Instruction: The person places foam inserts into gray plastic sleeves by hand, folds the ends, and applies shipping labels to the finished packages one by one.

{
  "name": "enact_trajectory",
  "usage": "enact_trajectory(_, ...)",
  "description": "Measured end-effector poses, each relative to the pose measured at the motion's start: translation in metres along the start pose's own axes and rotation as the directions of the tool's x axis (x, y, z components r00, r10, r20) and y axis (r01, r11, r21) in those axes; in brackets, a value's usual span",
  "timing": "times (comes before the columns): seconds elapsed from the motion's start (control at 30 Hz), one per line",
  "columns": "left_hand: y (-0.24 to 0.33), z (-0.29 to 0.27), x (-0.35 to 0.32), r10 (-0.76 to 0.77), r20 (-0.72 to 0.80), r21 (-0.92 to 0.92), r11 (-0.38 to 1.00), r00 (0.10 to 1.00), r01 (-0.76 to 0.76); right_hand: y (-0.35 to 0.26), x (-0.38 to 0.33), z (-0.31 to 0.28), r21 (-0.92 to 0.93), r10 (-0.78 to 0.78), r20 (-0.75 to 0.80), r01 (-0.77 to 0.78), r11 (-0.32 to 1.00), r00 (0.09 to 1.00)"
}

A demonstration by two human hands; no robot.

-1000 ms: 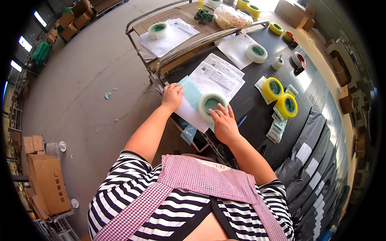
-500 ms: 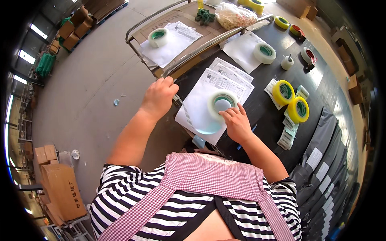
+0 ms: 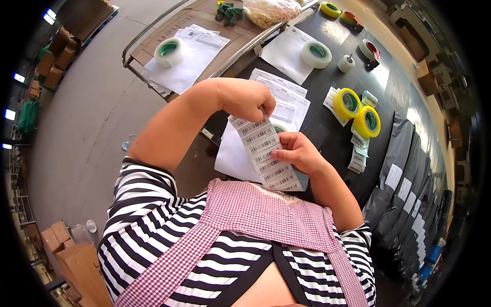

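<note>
A strip of white barcode labels (image 3: 263, 153) slants across in front of me, its printed face up. My left hand (image 3: 250, 102) reaches over from the left and pinches the strip's upper end. Lower down, my right hand (image 3: 302, 153) grips its right edge, thumb on the printed face. Behind the strip lie overlapping printed sheets (image 3: 294, 102) and a blank part of white paper (image 3: 232, 158). Only a small part of a clear tape roll (image 3: 279, 125) shows between my hands; the strip and fingers hide most of it.
On the black table (image 3: 327, 128), two yellow tape rolls (image 3: 347, 103) rest by label strips (image 3: 357, 159). Another clear roll (image 3: 316, 54) sits on paper farther back. A metal-railed cart (image 3: 134, 60) with sheets and tape adjoins at left. Long dark wrapped packages (image 3: 394, 189) lie at right.
My left hand has come right and inward from the table's left edge. The right hand has left the clear tape roll and now holds the label strip with it. The view has shifted.
</note>
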State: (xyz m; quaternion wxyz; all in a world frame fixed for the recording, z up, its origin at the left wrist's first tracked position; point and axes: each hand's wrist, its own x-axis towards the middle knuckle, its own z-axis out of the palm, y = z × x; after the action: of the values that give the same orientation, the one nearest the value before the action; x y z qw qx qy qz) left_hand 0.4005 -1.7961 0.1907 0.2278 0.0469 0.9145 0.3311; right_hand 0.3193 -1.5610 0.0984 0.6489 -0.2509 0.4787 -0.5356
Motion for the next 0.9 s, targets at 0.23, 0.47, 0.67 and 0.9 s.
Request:
enact_trajectory(0.23,-0.053,0.002,0.010,0.257,-0.017,-0.514,0.827,0.966,-0.229,-0.008,-0.008,0.002,-0.077,-0.008,-0.059,0.004,0.997,0.998)
enact_trajectory(0.47,-0.077,0.008,0.020,0.400,-0.087,-0.766,0.559,0.913,-0.318,-0.017,-0.009,0.003,-0.101,-0.057,-0.090,0.048,0.994,0.994)
enact_trajectory(0.67,-0.092,0.040,0.023,0.322,-0.385,-0.912,0.014,0.865,-0.411,-0.018,-0.005,0.011,-0.099,-0.109,-0.138,0.095,0.990,0.984)
enact_trajectory(0.9,-0.026,0.107,-0.009,-0.152,-0.464,-0.863,-0.145,0.873,-0.484,-0.007,0.003,0.018,-0.117,-0.289,-0.317,0.265,0.957,0.903)
